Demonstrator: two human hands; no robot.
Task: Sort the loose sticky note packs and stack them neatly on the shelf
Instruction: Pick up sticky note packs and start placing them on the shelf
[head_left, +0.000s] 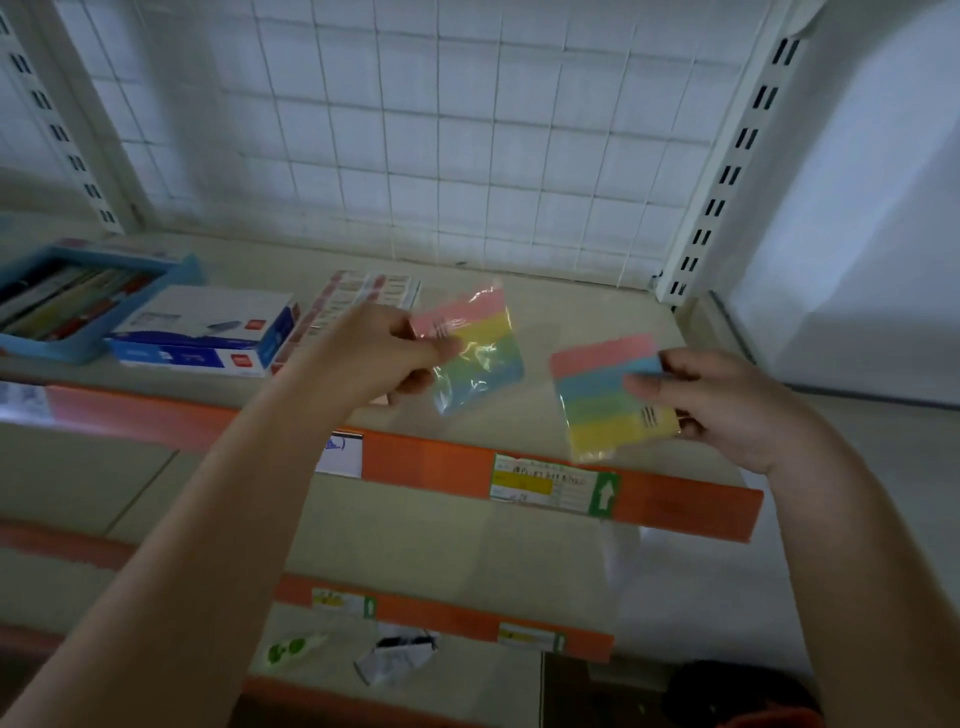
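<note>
Lower shelf (415, 540), near: orange-edged, price labels. Upper shelf (571, 312): beige, wire-grid back. Left hand (379, 353) pinching striped sticky note pack (480, 351), wrapper crinkled; right hand (727, 405) pinching second pack (605, 397); both above upper shelf. Far left: blue-white box (208, 332).

1. The blue tray (78, 301) at the shelf's left end is cut off by the picture's edge.
2. Print on the price label (550, 483) on the shelf's front edge is too blurred to read.
3. The left hand (374, 353) hides the lower part of the sheet (374, 288) behind it.

A blue tray of pens (78, 299) sits beside a white-and-blue box (208, 332).
</note>
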